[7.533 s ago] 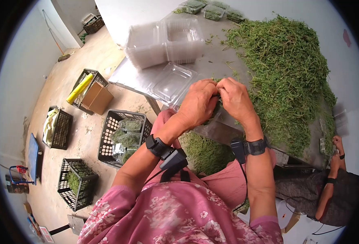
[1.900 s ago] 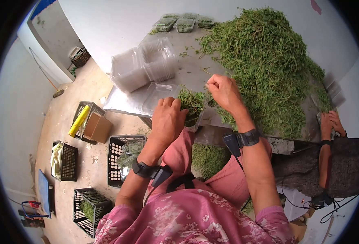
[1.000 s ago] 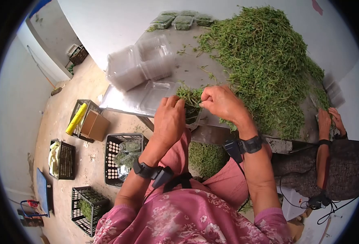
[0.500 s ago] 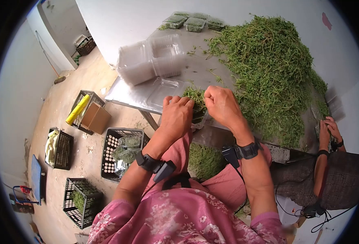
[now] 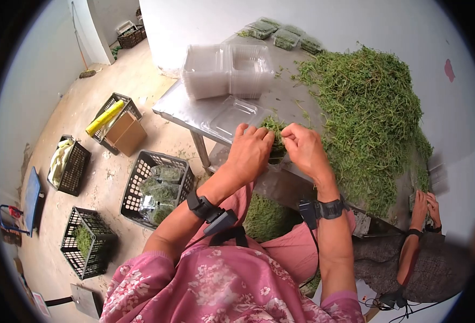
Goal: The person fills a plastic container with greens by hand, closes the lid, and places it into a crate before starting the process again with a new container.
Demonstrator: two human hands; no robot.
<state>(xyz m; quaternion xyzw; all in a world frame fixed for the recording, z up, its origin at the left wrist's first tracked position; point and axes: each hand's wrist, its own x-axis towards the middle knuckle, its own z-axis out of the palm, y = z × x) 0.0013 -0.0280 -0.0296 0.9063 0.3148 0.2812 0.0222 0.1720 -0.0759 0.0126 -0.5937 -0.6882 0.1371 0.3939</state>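
In front of me, at the table's near edge, a clear plastic clamshell box (image 5: 278,164) holds leafy green stems (image 5: 273,127). Its transparent lid (image 5: 236,115) lies folded back to the left. My left hand (image 5: 250,152) is over the box's left side, fingers curled together onto the stems. On the right, my right hand (image 5: 307,152) is closed in a pinch at the edge of the same greens. The fingertips partly hide what each hand grips. A large heap of greens (image 5: 366,118) rises on the table beyond my right hand.
Stacked clear boxes (image 5: 208,70) stand at the table's left, with filled boxes (image 5: 286,39) behind. A floor crate (image 5: 132,207) holds packed greens; other crates (image 5: 76,172) stand farther left. A co-worker's hands (image 5: 426,207) are at the right table edge.
The view has shifted, so the table and heap sit lower and farther right in the frame. Both hands remain at the box, with the right hand's fingers somewhat less tightly curled.
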